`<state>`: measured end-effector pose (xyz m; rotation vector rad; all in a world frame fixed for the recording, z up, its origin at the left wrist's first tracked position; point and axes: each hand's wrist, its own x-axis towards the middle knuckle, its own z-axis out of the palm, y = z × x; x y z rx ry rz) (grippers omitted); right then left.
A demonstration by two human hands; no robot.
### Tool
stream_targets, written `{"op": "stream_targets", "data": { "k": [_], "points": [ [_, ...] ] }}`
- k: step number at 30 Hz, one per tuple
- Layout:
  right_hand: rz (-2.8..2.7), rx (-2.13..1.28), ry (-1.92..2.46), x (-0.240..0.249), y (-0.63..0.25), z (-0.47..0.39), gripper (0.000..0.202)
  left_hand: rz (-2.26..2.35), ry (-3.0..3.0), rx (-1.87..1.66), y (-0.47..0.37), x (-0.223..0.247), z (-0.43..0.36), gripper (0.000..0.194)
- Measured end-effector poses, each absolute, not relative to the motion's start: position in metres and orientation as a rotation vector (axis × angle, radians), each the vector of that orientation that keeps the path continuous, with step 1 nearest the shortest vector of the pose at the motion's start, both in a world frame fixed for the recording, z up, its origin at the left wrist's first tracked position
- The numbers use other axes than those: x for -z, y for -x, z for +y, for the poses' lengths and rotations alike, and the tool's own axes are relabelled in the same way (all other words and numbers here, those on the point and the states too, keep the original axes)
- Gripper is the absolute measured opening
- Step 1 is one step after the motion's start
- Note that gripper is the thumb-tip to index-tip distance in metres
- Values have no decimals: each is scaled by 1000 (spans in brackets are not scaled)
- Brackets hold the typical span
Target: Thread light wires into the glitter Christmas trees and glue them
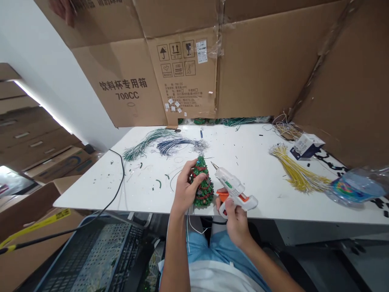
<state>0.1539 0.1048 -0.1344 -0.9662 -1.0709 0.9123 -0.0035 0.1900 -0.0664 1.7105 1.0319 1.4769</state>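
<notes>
A small green tree [204, 192] with red garland stands upright near the table's front edge. My left hand [186, 188] is closed around its left side, thumb across the front. Thin wires hang below the tree over the edge. In my right hand [236, 219] is a white and orange glue gun [233, 185]. Its metal nozzle points up and left, beside the treetop and apart from it. Behind the tree lie a bundle of blue wires [174, 145] and a bundle of green wires [146, 142].
Cardboard sheets [258, 61] wall off the table's back. On the right are yellow wires [299, 170], a small white box [307, 145] and a plastic bag [355, 186]. A black cable [123, 174] crosses the left edge. Below left stands a blue crate [121, 247]. Another person's hand [64, 10] shows top left.
</notes>
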Motion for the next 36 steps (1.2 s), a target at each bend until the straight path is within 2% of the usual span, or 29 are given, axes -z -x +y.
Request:
{"op": "stream_targets", "data": {
  "k": [9, 18, 25, 36],
  "points": [
    [-1052, -887, 956, 133, -153, 105, 47, 1054, -1793, -1498, 2, 71, 192, 45],
    [-1112, -865, 990, 127, -153, 104, 50, 1027, -1746, -1504, -1, 69, 192, 39],
    [-1119, -825, 1019, 125, -154, 106, 48, 1008, -1728, -1499, -5, 68, 191, 47],
    [-1041, -867, 1063, 130, -154, 106, 56, 970, -1585, -1605, -25, 57, 180, 35]
  ]
}}
